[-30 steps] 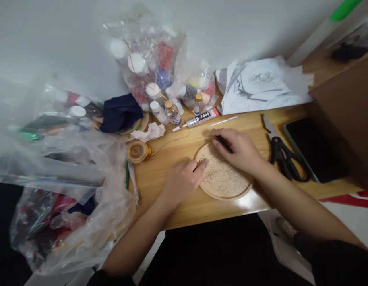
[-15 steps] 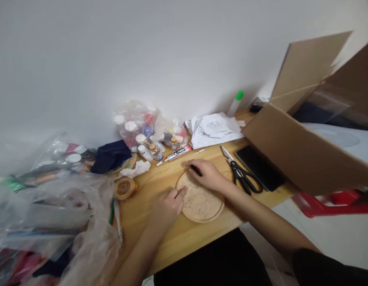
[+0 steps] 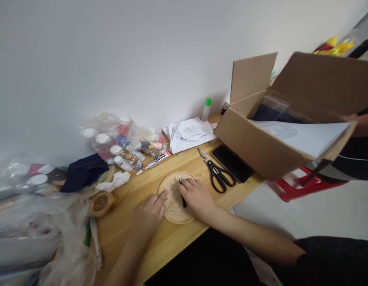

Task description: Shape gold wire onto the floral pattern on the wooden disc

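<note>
A round wooden board (image 3: 179,216) with a raised rim lies on the table, dark line drawings across its face. My left hand (image 3: 151,212) rests at its left edge, fingers stretched onto the wood and holding nothing. Over the board's right side, my right hand (image 3: 197,198) is closed around a slim black tool (image 3: 183,201) with a shiny tip; its exact kind is unclear. Black-handled scissors (image 3: 218,174) lie just right of that hand. Beyond the board is a B-7000 glue tube (image 3: 160,157).
Bagged bottles (image 3: 115,137), drawn papers (image 3: 191,133) and a green-capped bottle (image 3: 206,108) line the wall. Plastic bags (image 3: 61,234) and a tape roll (image 3: 102,203) crowd the left. Rightward are a phone (image 3: 231,163), an open cardboard box (image 3: 255,147) and a red stool (image 3: 288,190).
The view has swung right, bringing more of the box and a person's arm into sight. My right hand has moved from the board's far edge to over its right side, tool still held.
</note>
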A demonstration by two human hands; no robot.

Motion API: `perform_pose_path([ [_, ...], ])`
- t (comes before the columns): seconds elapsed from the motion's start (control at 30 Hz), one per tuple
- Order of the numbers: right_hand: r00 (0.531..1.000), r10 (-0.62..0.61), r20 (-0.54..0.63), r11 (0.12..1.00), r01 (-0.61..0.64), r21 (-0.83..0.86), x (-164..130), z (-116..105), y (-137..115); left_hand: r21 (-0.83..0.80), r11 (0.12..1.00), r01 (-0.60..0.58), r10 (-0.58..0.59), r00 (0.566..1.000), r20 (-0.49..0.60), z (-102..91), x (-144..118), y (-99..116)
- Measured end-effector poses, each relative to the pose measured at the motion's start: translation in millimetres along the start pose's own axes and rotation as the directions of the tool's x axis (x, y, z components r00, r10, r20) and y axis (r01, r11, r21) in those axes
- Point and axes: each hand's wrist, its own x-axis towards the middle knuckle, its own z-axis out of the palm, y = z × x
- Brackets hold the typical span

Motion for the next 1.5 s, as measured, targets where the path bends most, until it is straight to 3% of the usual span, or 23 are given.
perform_pose_path([
  [0.1, 1.0, 0.019, -0.013, 1.0, -0.019, -0.016, -1, 6, -2, -0.006, 1.0, 0.005, -0.004, 0.99, 0.14, -7.6, 3, 1],
  [0.23, 1.0, 0.013, -0.015, 1.0, -0.013, -0.016, -4, 9, -3, 0.003, 0.999, 0.051, -0.051, 0.972, 0.229, -12.9, 5, 4],
  [0.6, 0.997, -0.028, -0.067, 0.998, 0.024, -0.06, -12, 16, -3, 0.0, 0.997, 0.078, -0.073, 0.938, 0.338, -22.6, 12, 8],
  [0.83, 0.992, -0.046, -0.121, 0.997, 0.038, -0.07, -14, 25, -1, 0.025, 0.988, 0.155, -0.152, 0.91, 0.386, -24.1, 15, 13],
  [1.1, 0.955, -0.072, -0.288, 0.996, 0.056, -0.066, -17, 40, 4, -0.044, 0.988, 0.151, -0.125, 0.922, 0.367, -23.2, 19, 6],
  [1.33, 0.877, -0.08, -0.474, 0.992, 0.116, 0.046, -22, 49, 9, -0.111, 0.972, 0.205, -0.172, 0.953, 0.25, -8.0, 8, 4],
  [1.5, 0.841, -0.062, -0.537, 0.979, 0.157, 0.132, -24, 51, 14, -0.203, 0.952, 0.228, -0.203, 0.97, 0.137, 7.0, 1, -1],
])
